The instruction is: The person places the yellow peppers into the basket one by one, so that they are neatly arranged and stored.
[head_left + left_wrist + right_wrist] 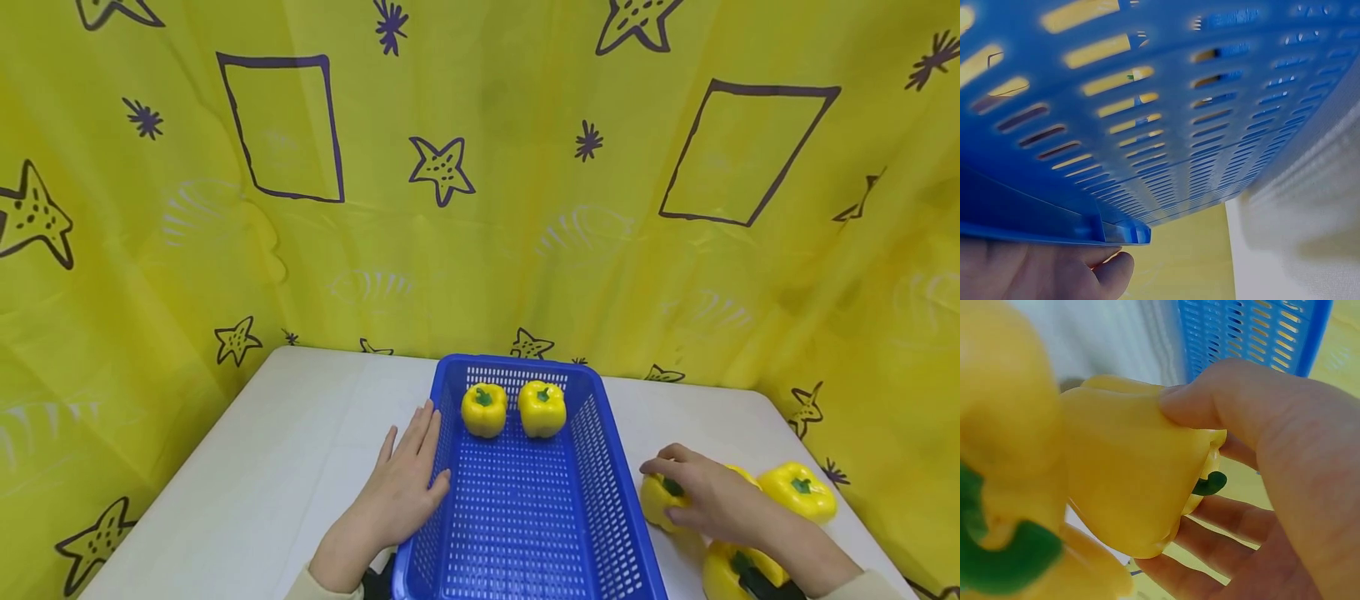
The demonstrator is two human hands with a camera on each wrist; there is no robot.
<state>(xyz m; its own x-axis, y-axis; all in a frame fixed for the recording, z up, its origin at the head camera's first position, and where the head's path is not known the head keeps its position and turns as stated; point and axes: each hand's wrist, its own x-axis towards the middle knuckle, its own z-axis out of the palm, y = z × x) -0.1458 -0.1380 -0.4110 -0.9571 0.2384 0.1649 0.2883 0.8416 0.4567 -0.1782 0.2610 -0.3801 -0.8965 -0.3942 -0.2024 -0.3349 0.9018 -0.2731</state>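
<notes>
A blue plastic basket (517,525) with slotted walls stands on the white table, with two yellow bell peppers (483,411) side by side at its far end. My left hand (401,492) rests on the basket's left rim, fingers straight and pointing away; the left wrist view has the hand (1054,272) along the rim. To the right of the basket, my right hand (708,496) grips a yellow bell pepper (1135,462) from above, thumb on one side and fingers on the other. Its green stem (1210,483) shows near the palm.
Around the right hand sit more yellow bell peppers, one at the far right (798,492) and one nearer (723,571), partly hidden by the forearm. A yellow curtain (495,267) with starfish drawings hangs behind the white table (300,442).
</notes>
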